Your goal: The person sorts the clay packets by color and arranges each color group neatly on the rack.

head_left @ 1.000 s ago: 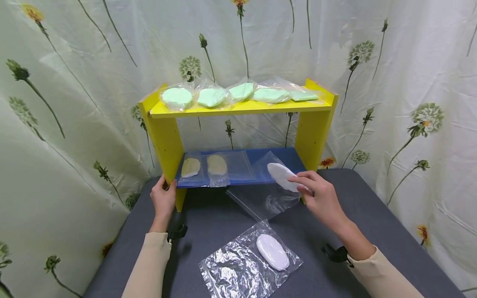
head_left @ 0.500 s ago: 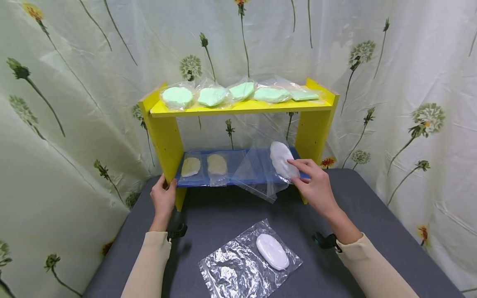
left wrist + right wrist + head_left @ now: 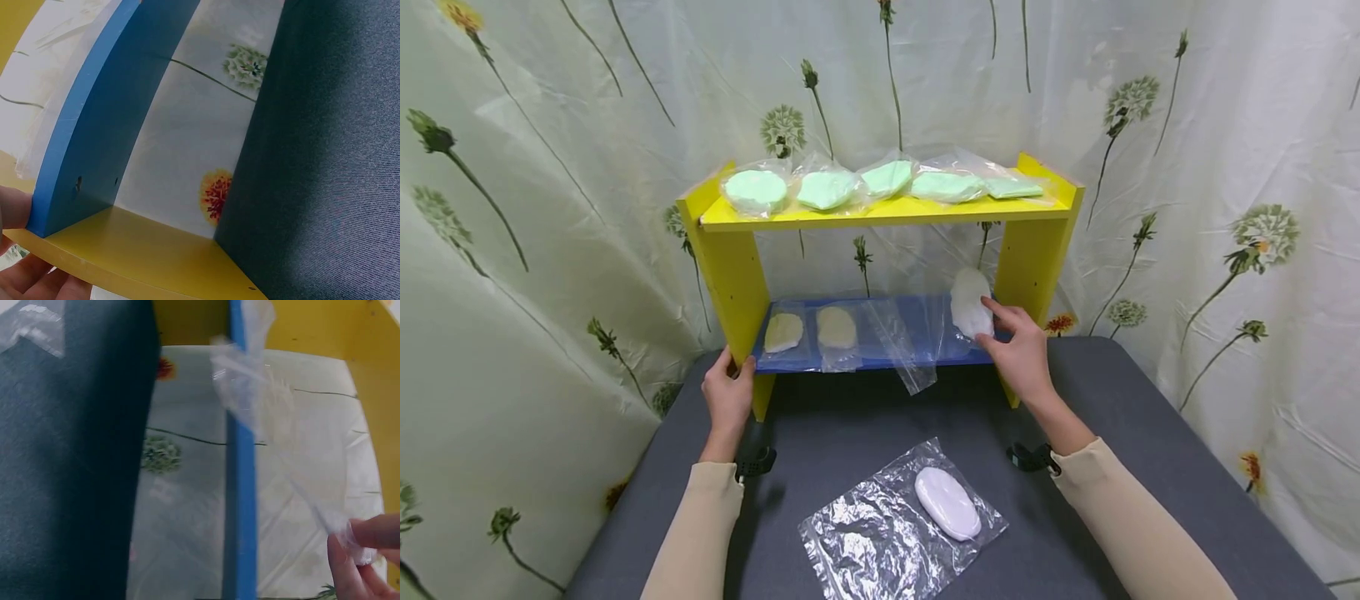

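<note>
My right hand point(image 3: 1021, 350) pinches a white oval bar point(image 3: 970, 302) in a clear zip bag, at the right end of the blue lower shelf point(image 3: 951, 360). Its loose bag point(image 3: 901, 337) trails left across that shelf and hangs over the front edge. In the right wrist view, thumb and fingers point(image 3: 378, 531) squeeze the bagged end. My left hand point(image 3: 728, 398) grips the yellow side panel point(image 3: 724, 287) of the shelf unit at its lower left; the left wrist view shows the thumb point(image 3: 14, 207) inside and other fingers behind the panel.
Two bagged yellowish pieces point(image 3: 837, 327) lie on the lower shelf's left half. Several bagged mint-green pieces point(image 3: 756, 190) line the yellow top shelf point(image 3: 880, 218). Another bagged white oval bar point(image 3: 947, 502) lies on the dark table point(image 3: 820, 450) in front. A flowered curtain point(image 3: 550, 275) surrounds the table.
My right hand has carried the bagged white bar up and left, from in front of the shelf to over its right end, turning it more upright. The left hand has kept its grip.
</note>
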The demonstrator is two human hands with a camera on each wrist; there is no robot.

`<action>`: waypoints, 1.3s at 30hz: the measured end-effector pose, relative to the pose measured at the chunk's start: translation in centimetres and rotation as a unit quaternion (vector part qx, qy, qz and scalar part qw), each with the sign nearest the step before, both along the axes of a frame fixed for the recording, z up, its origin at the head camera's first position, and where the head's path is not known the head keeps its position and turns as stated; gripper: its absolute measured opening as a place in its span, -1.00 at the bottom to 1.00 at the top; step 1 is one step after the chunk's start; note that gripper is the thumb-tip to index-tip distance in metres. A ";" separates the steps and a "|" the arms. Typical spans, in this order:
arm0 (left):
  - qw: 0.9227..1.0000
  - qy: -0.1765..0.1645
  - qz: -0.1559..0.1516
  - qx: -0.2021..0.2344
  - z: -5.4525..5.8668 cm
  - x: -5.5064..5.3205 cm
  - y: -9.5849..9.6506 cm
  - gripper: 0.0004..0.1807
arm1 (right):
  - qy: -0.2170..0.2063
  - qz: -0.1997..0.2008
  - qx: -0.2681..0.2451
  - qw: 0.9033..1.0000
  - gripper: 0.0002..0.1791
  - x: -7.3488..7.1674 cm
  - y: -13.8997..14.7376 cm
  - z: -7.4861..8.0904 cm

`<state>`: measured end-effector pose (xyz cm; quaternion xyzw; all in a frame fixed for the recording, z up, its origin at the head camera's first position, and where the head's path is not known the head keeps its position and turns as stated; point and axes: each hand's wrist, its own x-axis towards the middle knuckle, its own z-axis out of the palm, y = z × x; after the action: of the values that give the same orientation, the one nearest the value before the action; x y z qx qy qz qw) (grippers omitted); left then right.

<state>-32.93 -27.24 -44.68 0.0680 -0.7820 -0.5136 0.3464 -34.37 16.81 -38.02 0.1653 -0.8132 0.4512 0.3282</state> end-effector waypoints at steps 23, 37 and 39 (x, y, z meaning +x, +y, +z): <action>1.000 -0.001 -0.006 0.009 0.1 0.0 -0.1 -0.55 | 0.041 -0.096 0.251 0.962 -0.72 -1.8 0.3 -3.2; 1.000 0.003 -0.006 0.010 0.0 0.1 -0.2 -0.53 | 0.117 -0.078 0.396 0.907 -0.59 -1.3 1.2 -3.7; 1.000 0.003 -0.007 0.010 0.0 0.1 -0.2 -0.53 | 0.117 -0.079 0.403 0.904 -0.59 -1.3 1.3 -3.7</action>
<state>-32.80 -27.45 -44.72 0.0650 -0.7761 -0.5242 0.3443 -35.70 18.11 -41.71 0.2706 -0.8918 0.0351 0.3608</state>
